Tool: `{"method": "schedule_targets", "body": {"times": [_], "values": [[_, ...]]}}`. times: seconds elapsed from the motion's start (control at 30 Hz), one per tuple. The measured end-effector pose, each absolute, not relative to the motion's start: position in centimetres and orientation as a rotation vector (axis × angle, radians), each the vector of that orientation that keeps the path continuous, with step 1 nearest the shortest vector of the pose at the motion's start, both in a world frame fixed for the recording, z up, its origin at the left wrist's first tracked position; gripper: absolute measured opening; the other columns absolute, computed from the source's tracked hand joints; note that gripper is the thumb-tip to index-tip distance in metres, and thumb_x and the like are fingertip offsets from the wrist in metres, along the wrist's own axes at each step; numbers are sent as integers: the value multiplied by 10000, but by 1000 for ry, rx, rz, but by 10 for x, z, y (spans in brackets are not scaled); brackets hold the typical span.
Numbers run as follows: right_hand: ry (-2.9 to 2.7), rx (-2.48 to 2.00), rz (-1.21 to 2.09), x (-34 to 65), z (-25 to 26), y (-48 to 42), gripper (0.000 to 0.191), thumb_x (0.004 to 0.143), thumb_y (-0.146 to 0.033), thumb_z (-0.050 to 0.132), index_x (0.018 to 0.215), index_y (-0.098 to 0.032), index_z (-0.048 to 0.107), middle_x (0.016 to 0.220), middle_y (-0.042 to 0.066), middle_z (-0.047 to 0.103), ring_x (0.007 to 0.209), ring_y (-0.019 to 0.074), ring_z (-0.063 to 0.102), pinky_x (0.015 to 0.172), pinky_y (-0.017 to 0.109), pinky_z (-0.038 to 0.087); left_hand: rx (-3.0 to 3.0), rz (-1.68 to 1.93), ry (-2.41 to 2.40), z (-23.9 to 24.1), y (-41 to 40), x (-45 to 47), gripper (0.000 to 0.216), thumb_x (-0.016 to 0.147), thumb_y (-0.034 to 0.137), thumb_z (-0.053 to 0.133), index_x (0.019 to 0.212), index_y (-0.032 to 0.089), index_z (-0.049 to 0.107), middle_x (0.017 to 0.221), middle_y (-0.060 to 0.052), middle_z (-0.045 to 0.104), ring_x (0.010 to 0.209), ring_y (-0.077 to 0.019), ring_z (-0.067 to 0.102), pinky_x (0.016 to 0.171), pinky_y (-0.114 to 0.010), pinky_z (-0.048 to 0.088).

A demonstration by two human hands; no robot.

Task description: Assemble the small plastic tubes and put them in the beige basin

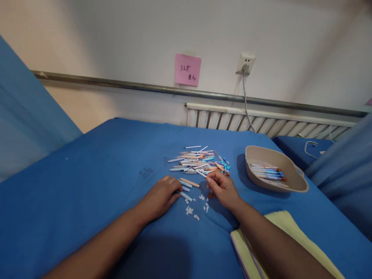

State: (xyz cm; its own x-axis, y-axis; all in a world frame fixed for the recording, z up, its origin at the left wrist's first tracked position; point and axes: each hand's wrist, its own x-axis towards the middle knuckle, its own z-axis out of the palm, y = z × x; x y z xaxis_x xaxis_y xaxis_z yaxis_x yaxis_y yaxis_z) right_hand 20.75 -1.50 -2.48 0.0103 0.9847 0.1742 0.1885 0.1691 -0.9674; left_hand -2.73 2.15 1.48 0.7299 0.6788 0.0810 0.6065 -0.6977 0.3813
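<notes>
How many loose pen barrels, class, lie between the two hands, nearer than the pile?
4 visible: a peach barrel farthest back, upper pale barrel, middle pale barrel, and nearest pale barrel at the left hand, which may hide more.

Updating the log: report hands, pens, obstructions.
Right hand pinching refill. Left hand at barrels. Pen parts piled beyond. White bits scattered between hands, nothing evidently blocking.

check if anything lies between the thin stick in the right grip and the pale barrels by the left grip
Yes: one peach barrel lies flat on the blue cloth between the thin stick in the right grip and the pale barrels by the left grip. Nothing else visible stands between them.
</notes>
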Motion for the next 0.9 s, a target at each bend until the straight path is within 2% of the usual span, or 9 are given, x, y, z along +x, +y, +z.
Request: {"method": "schedule_targets", "body": {"times": [0.23,0.4,0.67,0.83,0.9], "values": [[-1398,-1231,968,208,-23,-16,219,820,-403,518,804,-188,554,636,-16,555,467,90,494,420,191,405,2583,319,1008,15,20,-29,74,839,274,528,837,207,560,830,-28,593,836,-205,501,747,-310,373],[-1397,-1207,982,207,-22,-16,205,821,-387,521,797,-185,542,640,-18,544,478,86,482,421,184,418,2602,331,942,13,19,-29,140,860,257,496,975,227,570,940,-41,599,894,-212,508,795,-330,378],[-1390,-1206,987,208,-24,-15,204,819,-391,522,794,-189,545,639,-18,542,478,89,480,407,184,419,2314,537,1034,9,28,-34,182,873,314,455,955,225,591,955,-25,620,900,-198,541,814,-312,405],[-1426,-1210,950,208,-23,-16,185,832,-367,509,791,-189,534,639,-20,547,483,84,479,429,182,421,2044,648,1157,10,34,-36,268,834,430,476,886,200,605,784,0,620,738,-178,560,687,-278,436],[-1432,-1208,946,208,-22,-16,190,836,-372,502,793,-189,530,636,-22,544,478,85,478,419,182,416,1963,669,1156,11,35,-35,285,817,448,491,874,192,601,760,1,604,723,-173,551,680,-278,440]]}}
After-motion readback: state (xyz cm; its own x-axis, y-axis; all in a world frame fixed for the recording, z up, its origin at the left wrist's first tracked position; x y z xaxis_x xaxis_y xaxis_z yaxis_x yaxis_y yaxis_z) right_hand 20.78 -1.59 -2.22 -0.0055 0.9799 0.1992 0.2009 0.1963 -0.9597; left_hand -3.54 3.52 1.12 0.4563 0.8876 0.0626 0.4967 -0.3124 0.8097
